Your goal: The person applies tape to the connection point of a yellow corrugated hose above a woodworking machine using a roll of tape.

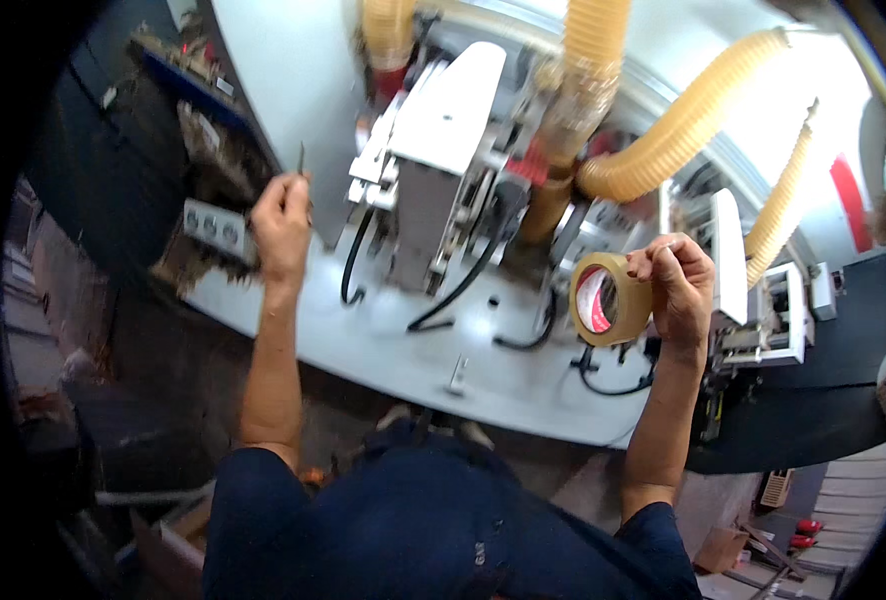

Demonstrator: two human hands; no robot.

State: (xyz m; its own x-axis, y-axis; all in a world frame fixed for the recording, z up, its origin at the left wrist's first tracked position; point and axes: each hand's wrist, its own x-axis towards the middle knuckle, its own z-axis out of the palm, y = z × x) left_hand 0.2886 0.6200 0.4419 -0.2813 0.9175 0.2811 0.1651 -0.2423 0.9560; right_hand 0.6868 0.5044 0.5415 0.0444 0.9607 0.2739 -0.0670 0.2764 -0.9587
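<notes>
My left hand (283, 225) is raised at the left of the machine bench, its fingers pinched round a thin, dark, pointed piece (302, 157). Only the tip stands up above the fingers, and I cannot make out its kind. On the other side, my right hand (685, 290) grips a roll of tan packing tape (636, 303) by its edge, thumb and fingertips closed at the top of the roll. The roll's open core, with a red and white lining, faces left. Both hands are held up in the air, well apart from each other.
A pale machine bench (383, 355) curves across in front of me. On it stand a white-covered machine unit (453, 115) and black bent hoses (463, 290). Yellow ribbed ducts (688, 120) come down from above. A grey panel with round knobs (215, 230) sits at the left.
</notes>
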